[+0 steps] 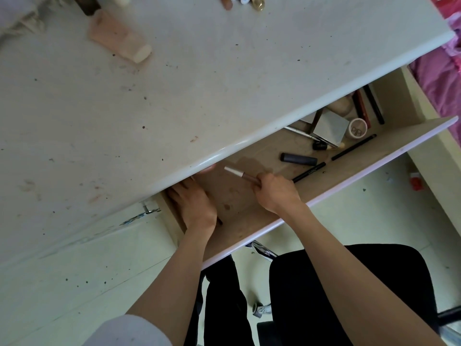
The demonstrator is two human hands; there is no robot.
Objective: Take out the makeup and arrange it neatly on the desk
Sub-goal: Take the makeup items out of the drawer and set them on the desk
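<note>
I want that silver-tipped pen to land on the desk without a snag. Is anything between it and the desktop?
Partly. The right hand grips the pen inside the open drawer, just below the overhanging desk edge. It must come out toward the person and up past that edge. The nearby desktop looks bare; the pink tube lies farther back.
</note>
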